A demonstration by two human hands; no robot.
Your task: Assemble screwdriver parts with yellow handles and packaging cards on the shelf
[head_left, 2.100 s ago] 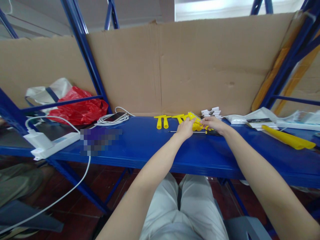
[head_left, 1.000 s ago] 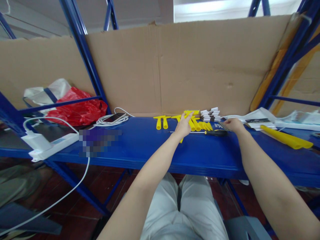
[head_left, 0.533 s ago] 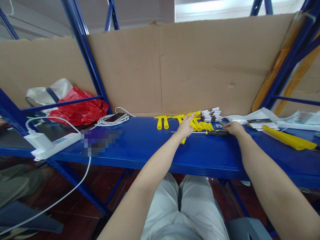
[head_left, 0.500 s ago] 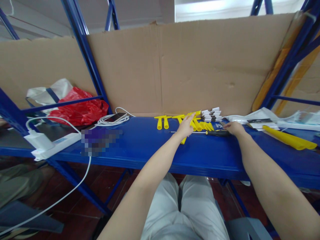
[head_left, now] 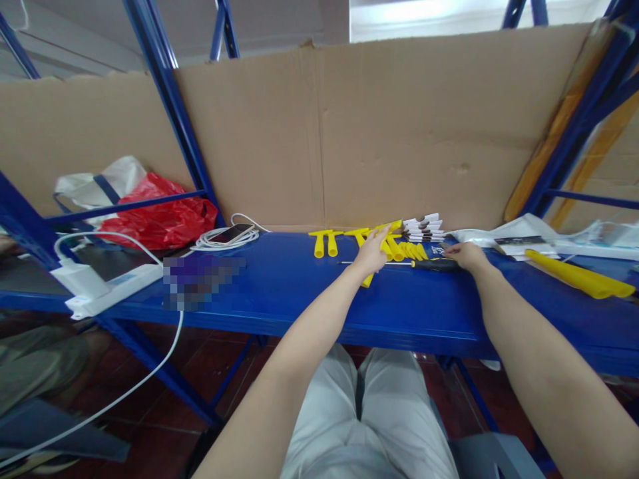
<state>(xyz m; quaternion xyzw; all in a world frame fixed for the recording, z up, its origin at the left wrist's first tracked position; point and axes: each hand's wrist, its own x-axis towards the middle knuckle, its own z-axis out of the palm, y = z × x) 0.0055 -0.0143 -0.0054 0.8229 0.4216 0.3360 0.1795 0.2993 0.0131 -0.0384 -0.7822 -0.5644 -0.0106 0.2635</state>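
Over a yellow T-shaped piece (head_left: 367,281) is my left hand (head_left: 372,251), its fingers together around the piece's upper part. More yellow T-shaped pieces (head_left: 325,245) lie to its left, and others beside its fingertips. My right hand (head_left: 464,255) pinches something small at the table's back right; what it holds is too small to name. Between my hands lies a screwdriver with a black handle (head_left: 435,265), its shaft pointing left. Small yellow parts (head_left: 413,251) sit in a row behind it, with a stack of white pieces (head_left: 423,228) farther back.
A yellow roll (head_left: 579,274) and plastic bags (head_left: 514,229) lie at the right. At the left are a white power strip (head_left: 117,291), coiled cable (head_left: 224,238) with a phone, and a red bag (head_left: 164,211). Cardboard (head_left: 389,133) stands behind the blue table (head_left: 279,299).
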